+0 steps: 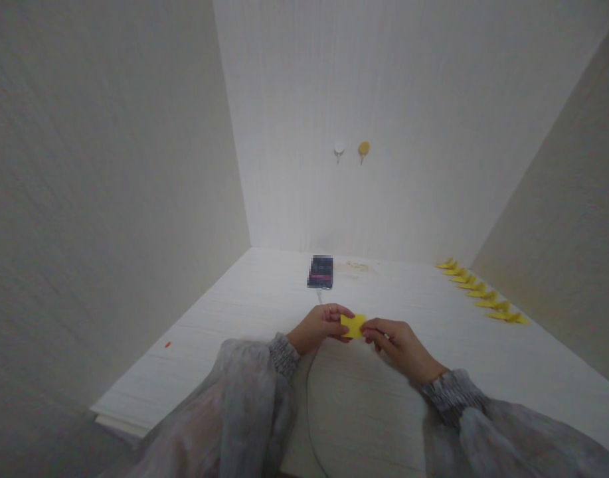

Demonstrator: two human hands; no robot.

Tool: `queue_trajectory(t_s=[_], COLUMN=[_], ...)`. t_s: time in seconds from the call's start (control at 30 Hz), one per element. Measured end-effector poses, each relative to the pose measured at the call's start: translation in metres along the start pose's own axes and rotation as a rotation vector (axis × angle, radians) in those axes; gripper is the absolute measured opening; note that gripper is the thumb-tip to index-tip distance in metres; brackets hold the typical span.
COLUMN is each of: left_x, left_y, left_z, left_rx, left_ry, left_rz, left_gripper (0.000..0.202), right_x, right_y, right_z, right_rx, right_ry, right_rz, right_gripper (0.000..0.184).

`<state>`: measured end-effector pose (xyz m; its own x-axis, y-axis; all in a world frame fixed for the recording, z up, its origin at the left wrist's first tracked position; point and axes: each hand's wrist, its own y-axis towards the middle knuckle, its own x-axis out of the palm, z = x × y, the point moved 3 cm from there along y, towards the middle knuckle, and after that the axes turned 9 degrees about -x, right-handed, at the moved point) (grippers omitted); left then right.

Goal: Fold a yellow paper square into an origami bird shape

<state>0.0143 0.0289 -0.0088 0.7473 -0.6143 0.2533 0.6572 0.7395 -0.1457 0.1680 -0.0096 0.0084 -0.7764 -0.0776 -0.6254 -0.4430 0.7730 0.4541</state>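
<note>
A small yellow piece of paper [352, 326] is held up between my two hands, above the white table. My left hand [320, 326] grips its left side, thumb in front and fingers behind; a ring shows on one finger. At the paper's right edge, my right hand [394, 342] pinches it between thumb and fingertips. Whether the paper is folded or a single layer, I cannot tell. Several folded yellow paper figures [485, 295] stand in a slanting row at the table's right side.
A phone [321, 272] lies beyond my hands, with a pale cable [309, 411] running from it toward me. An orange scrap [167, 344] lies on the white table [209, 318] at left. A white hook [339, 148] and a yellow hook [364, 149] are on the back wall.
</note>
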Motion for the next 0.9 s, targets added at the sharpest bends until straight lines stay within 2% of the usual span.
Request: queue_trajectory(t_s=[0.1, 0.23, 0.5, 0.6, 0.73, 0.9], left_x=[-0.002, -0.003, -0.003, -0.001, 0.001, -0.004], left_y=[0.002, 0.003, 0.003, 0.002, 0.001, 0.002], left_z=[-0.001, -0.001, -0.003, -0.003, -0.004, -0.004], left_rx=[-0.021, -0.021, -0.022, -0.033, -0.052, -0.007], left_ry=[0.045, 0.104, 0.146, 0.152, 0.132, 0.042], left_rz=[0.005, 0.015, -0.006, -0.026, -0.060, -0.010], left_gripper=[0.033, 0.030, 0.034, 0.034, 0.033, 0.031], right_x=[-0.001, 0.002, 0.009, 0.010, 0.007, 0.001], right_y=[0.000, -0.001, -0.003, -0.003, -0.001, -0.004], right_z=[-0.001, 0.002, 0.016, 0.014, 0.001, -0.011], right_rx=[-0.023, 0.021, 0.208, 0.248, 0.120, -0.128], right_ry=[-0.004, 0.067, 0.265, 0.260, 0.082, -0.191], right_rz=[-0.082, -0.165, -0.146, -0.142, -0.151, -0.111], right_gripper=[0.021, 0.022, 0.022, 0.023, 0.027, 0.026])
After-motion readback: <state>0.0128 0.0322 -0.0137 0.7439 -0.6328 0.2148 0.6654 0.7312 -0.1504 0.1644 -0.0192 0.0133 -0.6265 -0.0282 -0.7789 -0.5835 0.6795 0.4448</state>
